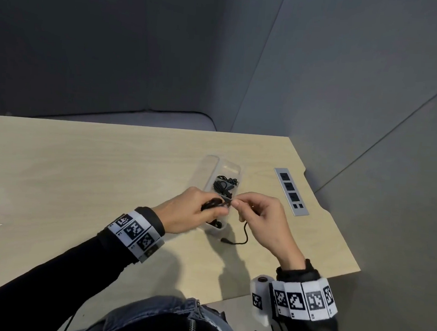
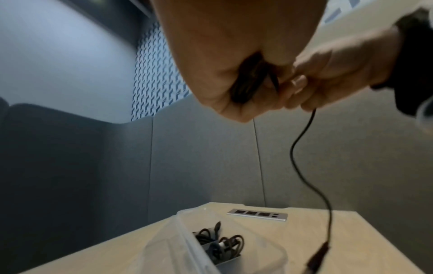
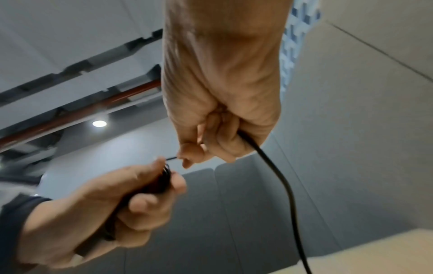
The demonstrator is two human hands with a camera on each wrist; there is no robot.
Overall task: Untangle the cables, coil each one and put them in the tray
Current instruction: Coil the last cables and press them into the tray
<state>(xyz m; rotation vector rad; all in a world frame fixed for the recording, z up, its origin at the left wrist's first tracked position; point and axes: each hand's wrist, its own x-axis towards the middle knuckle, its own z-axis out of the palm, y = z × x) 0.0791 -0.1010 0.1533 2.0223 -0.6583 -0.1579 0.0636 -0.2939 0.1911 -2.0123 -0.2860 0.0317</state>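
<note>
Grey padded walls enclose one pale tabletop (image 1: 82, 171) with one socket strip (image 1: 291, 191); both hands hover over the clear tray (image 1: 213, 165) holding coiled cables (image 1: 223, 185); left hand (image 1: 191, 212) grips a coiled black cable (image 1: 211, 204); right hand (image 1: 262, 220) pinches its dangling tail.

A pale wood-grain desk (image 1: 82, 171) carries a clear plastic tray (image 1: 213, 165) with a divider, black coiled cables (image 1: 223, 185) in its right compartment. A metal socket strip (image 1: 291, 191) sits flush near the desk's right edge. A black cable's plug end (image 1: 226, 240) lies just beside the tray.
</note>
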